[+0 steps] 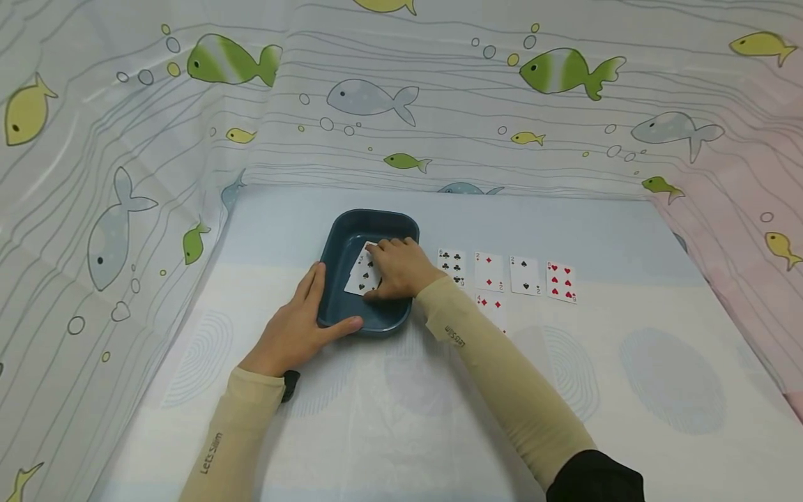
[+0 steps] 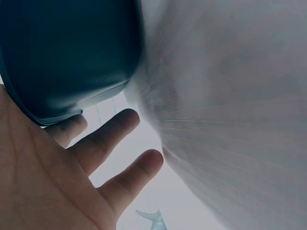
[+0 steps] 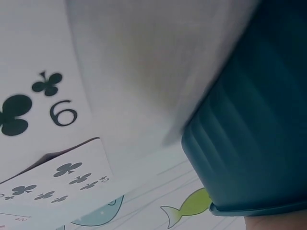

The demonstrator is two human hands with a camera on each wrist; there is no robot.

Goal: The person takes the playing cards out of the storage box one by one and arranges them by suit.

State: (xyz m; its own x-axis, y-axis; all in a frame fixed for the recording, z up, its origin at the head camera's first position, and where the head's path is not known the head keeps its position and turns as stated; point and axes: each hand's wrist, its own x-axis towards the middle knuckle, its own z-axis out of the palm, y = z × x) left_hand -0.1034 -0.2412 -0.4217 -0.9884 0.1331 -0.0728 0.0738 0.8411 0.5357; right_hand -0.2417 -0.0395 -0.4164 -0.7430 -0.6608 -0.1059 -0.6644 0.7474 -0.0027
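My right hand reaches over the right rim of a dark blue tray. Its thumb and fingers grip opposite edges of white playing cards fanned inside; the front card has black spade marks. My left hand is at the tray's near left corner, thumb along the front rim and fingers against the left side. In the left wrist view, three straight fingers spread beside and under the tray's edge. The right wrist view shows the tray's ribbed outer wall, not the fingers.
Right of the tray lie face-up cards: a six of clubs, two of diamonds, two of spades and six of hearts. A four of diamonds is nearer. Another clubs card shows up close. A fish-patterned curtain surrounds the table.
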